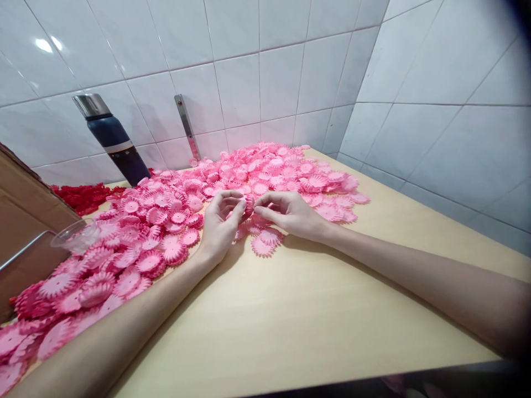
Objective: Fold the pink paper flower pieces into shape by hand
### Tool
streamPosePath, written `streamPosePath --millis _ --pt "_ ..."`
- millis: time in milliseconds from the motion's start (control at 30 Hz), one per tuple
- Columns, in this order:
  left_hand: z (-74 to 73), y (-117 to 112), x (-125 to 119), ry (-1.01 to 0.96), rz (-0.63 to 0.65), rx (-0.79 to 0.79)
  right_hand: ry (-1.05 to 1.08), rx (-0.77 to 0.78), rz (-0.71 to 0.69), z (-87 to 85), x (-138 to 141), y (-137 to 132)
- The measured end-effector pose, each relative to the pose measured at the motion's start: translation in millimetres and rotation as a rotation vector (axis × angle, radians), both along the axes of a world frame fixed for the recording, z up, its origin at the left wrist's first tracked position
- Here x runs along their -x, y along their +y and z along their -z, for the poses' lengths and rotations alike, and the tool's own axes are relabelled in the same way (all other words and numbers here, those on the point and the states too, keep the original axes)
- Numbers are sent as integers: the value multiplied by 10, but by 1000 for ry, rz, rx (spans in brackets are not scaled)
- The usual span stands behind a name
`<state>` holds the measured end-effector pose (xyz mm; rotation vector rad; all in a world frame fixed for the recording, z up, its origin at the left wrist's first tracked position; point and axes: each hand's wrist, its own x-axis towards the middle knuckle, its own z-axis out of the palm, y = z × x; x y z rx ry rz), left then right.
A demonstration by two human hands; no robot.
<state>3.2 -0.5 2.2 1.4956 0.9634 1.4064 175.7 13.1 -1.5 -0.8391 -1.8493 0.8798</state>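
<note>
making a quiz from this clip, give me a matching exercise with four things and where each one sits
Things:
1. dark flask
2. red flowers
3. clear plastic cup
4. pink flower piece

Places:
a. between the fingertips of left hand and right hand
b. standing against the tiled wall
c. by the cardboard box, at the pink pile's left edge
d. heaped at the flask's foot

Pairs: 1-b, 2-d, 3-c, 4-a

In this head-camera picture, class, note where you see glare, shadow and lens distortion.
Head view: glare spots sit on the upper-left wall tile; soft shadows lie on the table under both forearms; tile lines bow and the right corners darken, a wide-lens effect; the left hand, right hand and the pink flower piece between them are sharp.
</note>
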Motion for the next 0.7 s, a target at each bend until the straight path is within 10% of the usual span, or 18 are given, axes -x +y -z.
streamPosePath --millis 700 --pt "13 35 -6 -162 -38 34 114 6 201 74 -47 127"
